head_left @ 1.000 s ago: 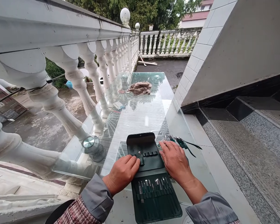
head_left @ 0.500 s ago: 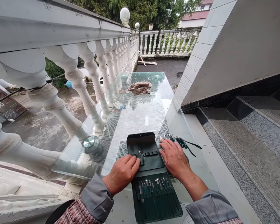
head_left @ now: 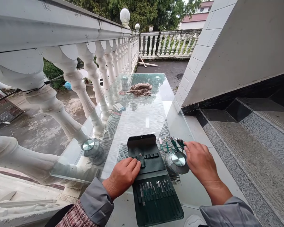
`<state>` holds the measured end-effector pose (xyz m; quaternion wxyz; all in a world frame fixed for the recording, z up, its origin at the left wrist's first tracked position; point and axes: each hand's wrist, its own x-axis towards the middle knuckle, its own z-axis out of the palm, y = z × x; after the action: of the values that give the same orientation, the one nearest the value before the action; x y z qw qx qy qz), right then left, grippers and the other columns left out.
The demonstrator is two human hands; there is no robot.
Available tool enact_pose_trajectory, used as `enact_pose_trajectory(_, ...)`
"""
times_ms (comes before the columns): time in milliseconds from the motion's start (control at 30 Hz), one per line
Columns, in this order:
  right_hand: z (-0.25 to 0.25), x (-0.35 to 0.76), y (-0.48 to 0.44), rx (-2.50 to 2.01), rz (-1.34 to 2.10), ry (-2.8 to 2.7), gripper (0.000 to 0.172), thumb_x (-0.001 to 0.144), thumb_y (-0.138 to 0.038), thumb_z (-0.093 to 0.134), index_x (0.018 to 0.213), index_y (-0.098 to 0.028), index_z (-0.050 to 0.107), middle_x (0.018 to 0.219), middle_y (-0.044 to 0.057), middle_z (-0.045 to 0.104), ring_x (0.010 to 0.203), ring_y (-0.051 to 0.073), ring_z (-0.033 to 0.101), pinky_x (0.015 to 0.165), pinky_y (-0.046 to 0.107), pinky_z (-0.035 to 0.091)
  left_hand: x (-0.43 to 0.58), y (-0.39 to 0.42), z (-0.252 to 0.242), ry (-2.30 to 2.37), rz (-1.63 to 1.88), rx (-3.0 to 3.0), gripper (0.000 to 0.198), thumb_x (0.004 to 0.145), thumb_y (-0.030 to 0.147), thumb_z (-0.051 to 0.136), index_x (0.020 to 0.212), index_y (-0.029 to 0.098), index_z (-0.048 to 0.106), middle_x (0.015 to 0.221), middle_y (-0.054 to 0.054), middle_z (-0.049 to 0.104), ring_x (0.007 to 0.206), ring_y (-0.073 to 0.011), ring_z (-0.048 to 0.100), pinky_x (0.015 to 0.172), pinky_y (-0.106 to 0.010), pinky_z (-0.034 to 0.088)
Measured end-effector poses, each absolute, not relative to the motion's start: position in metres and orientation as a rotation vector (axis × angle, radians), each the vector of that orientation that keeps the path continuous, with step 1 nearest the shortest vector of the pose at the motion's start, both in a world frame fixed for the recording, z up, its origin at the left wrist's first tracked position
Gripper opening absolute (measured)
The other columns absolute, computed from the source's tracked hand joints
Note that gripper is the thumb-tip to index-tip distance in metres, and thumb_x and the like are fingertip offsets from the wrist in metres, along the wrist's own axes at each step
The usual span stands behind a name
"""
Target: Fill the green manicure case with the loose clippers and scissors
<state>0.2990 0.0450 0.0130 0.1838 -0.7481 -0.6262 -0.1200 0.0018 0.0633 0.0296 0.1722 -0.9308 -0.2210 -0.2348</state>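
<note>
A dark green manicure case (head_left: 145,167) lies unfolded on the glass table (head_left: 142,110). Slim metal tools (head_left: 155,189) sit in a row in the loops of its near half; the loops of the upper half hold nothing. My left hand (head_left: 123,176) is closed on the case's left edge, near the fold. Right of the case, my right hand (head_left: 202,160) has its fingers closed around the dark handles of nippers (head_left: 180,142), largely hidden by the hand. Beside them lie green-handled scissors (head_left: 167,148) and a green nail clipper (head_left: 174,143).
A crumpled brown cloth (head_left: 140,89) and a small card (head_left: 118,107) lie farther up the table. White balusters (head_left: 71,72) run along the left. Stone steps (head_left: 239,135) rise on the right. Round metal-topped supports (head_left: 178,159) show under the glass.
My right hand has moved right, from the case's right edge to the nippers, uncovering the scissors and a table support. My left hand stays on the case.
</note>
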Motion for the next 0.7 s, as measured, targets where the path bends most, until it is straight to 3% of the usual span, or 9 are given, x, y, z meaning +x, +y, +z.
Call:
enact_pose_trajectory(333,0.005,0.316,0.033,-2.356,-0.283,-1.787,0.024,0.085,-0.026,0.045,0.098,-0.019,0.064,0.088,0.009,0.065,0.081,0.025,0.056,0.063,0.034,0.041,0.003,0.064,0.029,-0.628,-0.638,-2.652,0.019,0.093,0.01,0.038,0.101,0.008,0.056,0.086,-0.01,0.063,0.081,-0.0177,0.06,0.07,-0.031,0.054)
enact_pose_trajectory(700,0.005,0.306,0.049,-2.344,-0.155,-1.695,0.031,0.085,-0.015,0.04,0.105,-0.017,0.063,0.091,0.009,0.066,0.083,0.021,0.059,0.068,0.031,0.042,0.003,0.064,0.03,-0.622,-0.615,-2.641,0.018,0.093,0.01,0.04,0.102,0.008,0.055,0.086,-0.01,0.063,0.081,-0.0175,0.06,0.071,-0.031,0.054)
